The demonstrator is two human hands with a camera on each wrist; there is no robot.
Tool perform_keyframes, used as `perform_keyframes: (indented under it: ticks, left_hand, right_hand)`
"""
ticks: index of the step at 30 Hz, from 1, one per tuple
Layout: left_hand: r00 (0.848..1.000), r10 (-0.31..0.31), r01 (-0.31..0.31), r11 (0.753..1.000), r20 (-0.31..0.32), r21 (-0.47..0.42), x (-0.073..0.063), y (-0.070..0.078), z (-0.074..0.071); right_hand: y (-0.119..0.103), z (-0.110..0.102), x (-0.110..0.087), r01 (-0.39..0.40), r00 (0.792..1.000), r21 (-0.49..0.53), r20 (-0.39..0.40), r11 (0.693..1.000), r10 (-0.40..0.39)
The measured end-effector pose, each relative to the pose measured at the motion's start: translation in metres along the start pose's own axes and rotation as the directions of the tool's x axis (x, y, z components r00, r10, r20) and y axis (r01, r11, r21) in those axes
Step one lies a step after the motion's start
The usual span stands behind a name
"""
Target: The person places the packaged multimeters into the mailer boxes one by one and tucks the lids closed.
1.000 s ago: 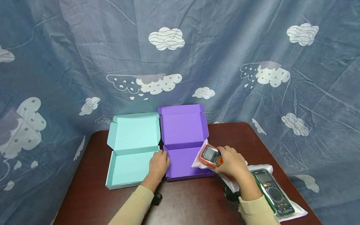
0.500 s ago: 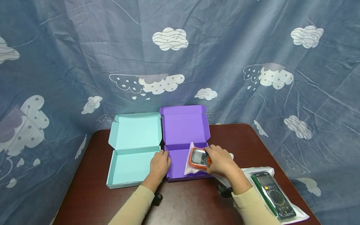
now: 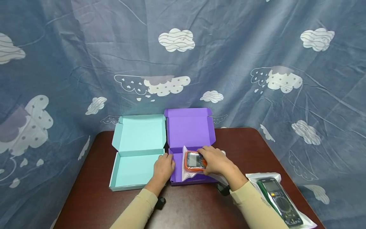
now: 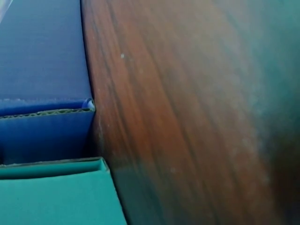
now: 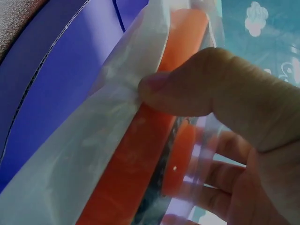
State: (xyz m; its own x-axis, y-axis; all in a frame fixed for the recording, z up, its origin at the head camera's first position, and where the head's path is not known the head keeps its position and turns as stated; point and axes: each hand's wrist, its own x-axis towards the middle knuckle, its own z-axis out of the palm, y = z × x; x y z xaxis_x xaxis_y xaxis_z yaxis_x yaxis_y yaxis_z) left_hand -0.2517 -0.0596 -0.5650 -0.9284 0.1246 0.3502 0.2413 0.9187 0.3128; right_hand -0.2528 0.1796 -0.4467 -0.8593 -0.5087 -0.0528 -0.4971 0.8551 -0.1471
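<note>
My right hand point(image 3: 213, 160) grips an orange-edged multimeter point(image 3: 194, 160) in a clear plastic bag point(image 3: 186, 175). It is over the tray of the open purple box point(image 3: 175, 176); whether it touches the bottom cannot be told. In the right wrist view, the thumb presses the meter's orange side point(image 5: 126, 168) through the bag, with the other fingers across from it. My left hand point(image 3: 163, 168) holds the adjoining walls of the purple box and the open teal box point(image 3: 134, 173), its fingertips partly hidden. The left wrist view shows the box corners but not that hand.
A second multimeter point(image 3: 281, 202), dark with a green edge, lies bagged at the right of the brown table point(image 3: 188, 206). Both box lids stand raised at the back, near a blue cloud-patterned curtain point(image 3: 228, 57).
My right hand has carried the bagged orange multimeter leftward, from the purple box's right side to over its tray. The left hand stays at the box walls. The head view has shifted slightly.
</note>
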Motion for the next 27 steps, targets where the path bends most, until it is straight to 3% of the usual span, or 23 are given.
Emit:
perform_keyframes:
  ticks: [7,12,27]
  left_hand:
    - [1.0,-0.005,0.005,1.0,0.004,-0.001,0.001,-0.002,0.0]
    - [0.999,0.017,-0.017,1.0,-0.028,0.003,0.0,-0.003,0.003]
    - [0.999,0.021,-0.021,1.0,-0.036,0.008,-0.001,0.0,0.002]
  right_hand:
    - [-0.004,0.006,0.02,0.044,0.999,0.012,0.025,0.999,-0.044]
    - [-0.005,0.009,0.032,0.041,0.997,0.028,0.062,0.999,-0.043]
    - [-0.002,0.028,0.055,0.06,0.991,0.028,0.116,0.998,-0.063]
